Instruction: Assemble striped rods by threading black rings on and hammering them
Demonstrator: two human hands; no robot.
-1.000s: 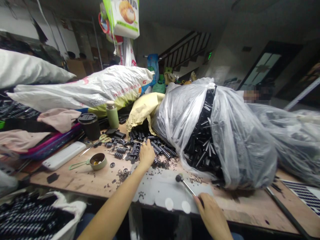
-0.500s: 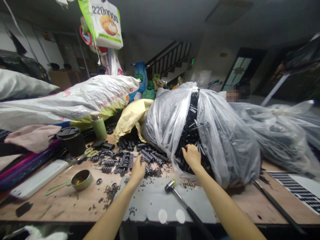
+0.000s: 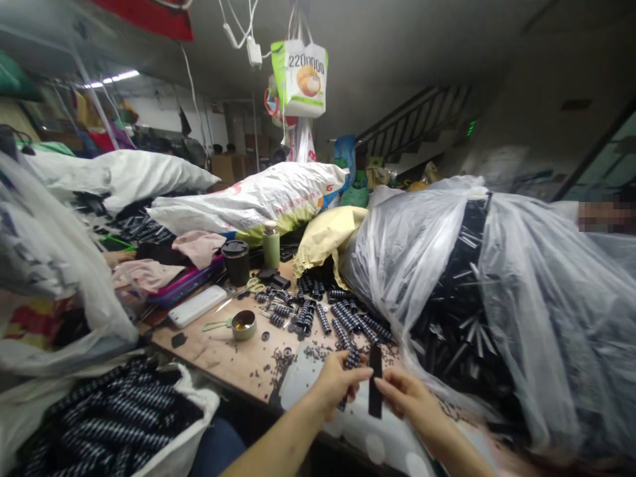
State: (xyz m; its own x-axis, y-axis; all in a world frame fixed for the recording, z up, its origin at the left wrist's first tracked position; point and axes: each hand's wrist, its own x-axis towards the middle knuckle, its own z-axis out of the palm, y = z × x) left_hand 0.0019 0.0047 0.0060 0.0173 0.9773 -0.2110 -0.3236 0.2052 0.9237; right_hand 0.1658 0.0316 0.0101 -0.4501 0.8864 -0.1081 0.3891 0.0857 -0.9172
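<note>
My left hand (image 3: 334, 383) is closed around a black-and-white patterned tube (image 3: 352, 359), with its thumb reaching to the edge of a flat black strip (image 3: 375, 391). That strip stands nearly upright in the pinched fingers of my right hand (image 3: 408, 396). Both hands are close together above a grey mat (image 3: 305, 364) near the table's front edge. Behind them lies a pile of similar patterned tubes (image 3: 342, 315). At the right, an opened clear plastic bag (image 3: 527, 298) bulges with black strips (image 3: 457, 331).
A handled cup (image 3: 244, 326), a white box-like object (image 3: 197, 306), a black lidded cup (image 3: 235, 264) and a green bottle (image 3: 271, 245) stand on the left of the table. Tiny dark bits are scattered about. Below left is a white sack (image 3: 201, 404) full of patterned tubes.
My right hand has come away from the plastic bag with a black strip. My left hand has left the pile holding a tube, and both hands have met. The view has turned left.
</note>
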